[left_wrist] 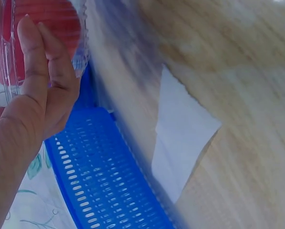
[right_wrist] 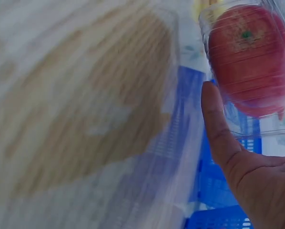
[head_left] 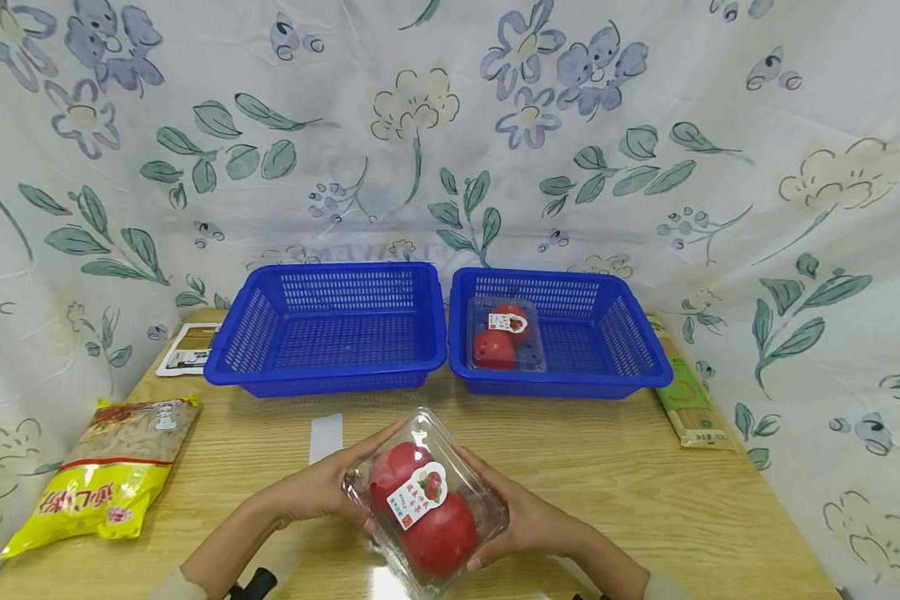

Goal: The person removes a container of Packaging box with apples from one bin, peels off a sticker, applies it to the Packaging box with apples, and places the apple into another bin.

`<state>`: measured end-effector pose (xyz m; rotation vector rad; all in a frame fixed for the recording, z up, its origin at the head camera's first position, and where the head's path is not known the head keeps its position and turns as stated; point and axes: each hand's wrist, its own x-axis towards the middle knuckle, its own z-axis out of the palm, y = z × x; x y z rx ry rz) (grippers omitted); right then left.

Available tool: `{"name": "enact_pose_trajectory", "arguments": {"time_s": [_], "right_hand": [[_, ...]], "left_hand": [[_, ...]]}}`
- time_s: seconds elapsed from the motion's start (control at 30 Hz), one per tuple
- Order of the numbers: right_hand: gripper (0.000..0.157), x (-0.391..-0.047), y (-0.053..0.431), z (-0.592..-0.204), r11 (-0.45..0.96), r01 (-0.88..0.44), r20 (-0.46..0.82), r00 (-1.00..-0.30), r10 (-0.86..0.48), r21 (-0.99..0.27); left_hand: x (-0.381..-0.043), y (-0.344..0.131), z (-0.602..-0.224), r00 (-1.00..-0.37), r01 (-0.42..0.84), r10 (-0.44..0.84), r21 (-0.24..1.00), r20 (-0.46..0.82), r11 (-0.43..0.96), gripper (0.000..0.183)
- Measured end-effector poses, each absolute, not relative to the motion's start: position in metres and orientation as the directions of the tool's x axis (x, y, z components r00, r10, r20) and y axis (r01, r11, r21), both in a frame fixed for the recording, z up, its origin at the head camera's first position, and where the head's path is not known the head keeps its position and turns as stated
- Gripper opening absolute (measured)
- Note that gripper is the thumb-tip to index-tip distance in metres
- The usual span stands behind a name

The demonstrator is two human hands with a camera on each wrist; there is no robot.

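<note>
Between both hands, above the front of the table, a clear plastic box of tomatoes [head_left: 418, 493] is held at a tilt. Two red tomatoes [head_left: 441, 537] show through its lid, which bears a white label with a fruit picture. My left hand [head_left: 321, 490] grips the box's left side; in the left wrist view its fingers [left_wrist: 34, 57] lie against the plastic wall. On the opposite side my right hand [head_left: 527, 518] holds the box, with one tomato [right_wrist: 249, 62] visible through the plastic in the right wrist view.
Two blue baskets stand along the back: the left basket [head_left: 330, 371] and the right basket [head_left: 562, 382], which holds a similar tomato box [head_left: 528, 354]. A yellow bag [head_left: 105, 483] lies left, a green packet [head_left: 686, 392] right. White paper [head_left: 326, 437] lies before the left basket.
</note>
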<state>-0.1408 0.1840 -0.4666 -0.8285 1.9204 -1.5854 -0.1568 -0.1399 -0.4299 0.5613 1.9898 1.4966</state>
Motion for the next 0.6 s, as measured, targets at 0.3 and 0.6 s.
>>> {"name": "enact_pose_trajectory", "arguments": {"time_s": [0.3,0.6], "right_hand": [[0.13,-0.1337,0.1777,-0.4729,0.051,-0.06,0.0,-0.649,-0.761,-0.997],[0.126,-0.1324,0.1817,-0.477,-0.087,0.081,0.014,-0.648,-0.761,-0.993]], "left_hand": [[-0.159,-0.1402,-0.4248,-0.689,-0.012,0.69,0.954,-0.224,0.298,0.118],[-0.1632,-0.1381,-0.42,-0.694,0.02,0.694,0.958,-0.192,0.285,0.113]]}}
